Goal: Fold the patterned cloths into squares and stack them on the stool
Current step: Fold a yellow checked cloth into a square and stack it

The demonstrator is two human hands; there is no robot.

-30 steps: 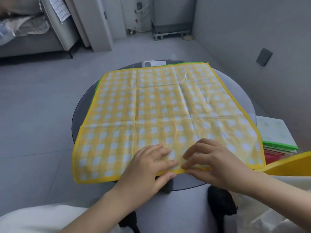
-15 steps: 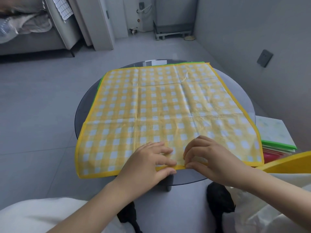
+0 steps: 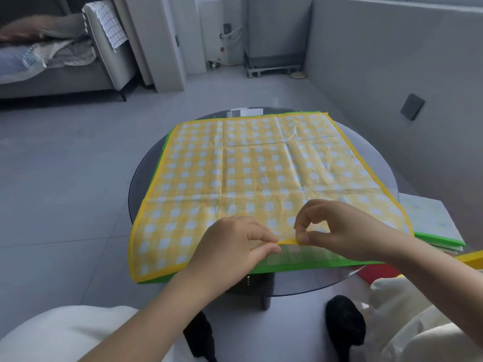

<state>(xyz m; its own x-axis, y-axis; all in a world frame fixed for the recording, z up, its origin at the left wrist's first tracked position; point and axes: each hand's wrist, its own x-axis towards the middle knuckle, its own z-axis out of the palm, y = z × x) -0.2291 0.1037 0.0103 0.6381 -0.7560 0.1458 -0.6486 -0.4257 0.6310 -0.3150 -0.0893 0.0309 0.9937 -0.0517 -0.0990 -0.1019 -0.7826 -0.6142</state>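
Observation:
A yellow checked cloth [image 3: 256, 171] with a yellow border lies spread over a round dark glass table [image 3: 376, 163]. Under it lies a green-edged cloth [image 3: 313, 262], showing along the near and left edges. My left hand [image 3: 232, 246] and my right hand [image 3: 337, 228] both pinch the middle of the yellow cloth's near edge and hold it lifted a little off the green one. To the right, a stack of folded cloths [image 3: 431, 226] rests on a low surface that is mostly hidden.
A grey wall runs close along the right with a dark plate [image 3: 412, 106] on it. A sofa [image 3: 60, 64] piled with fabric stands far left. My knees and dark shoes [image 3: 345, 325] sit under the table's near rim. A yellow object [image 3: 470, 257] juts in at right.
Both hands went from lying flat on the near edge to pinching it and lifting it, uncovering the green cloth below. The camera has tilted up a little.

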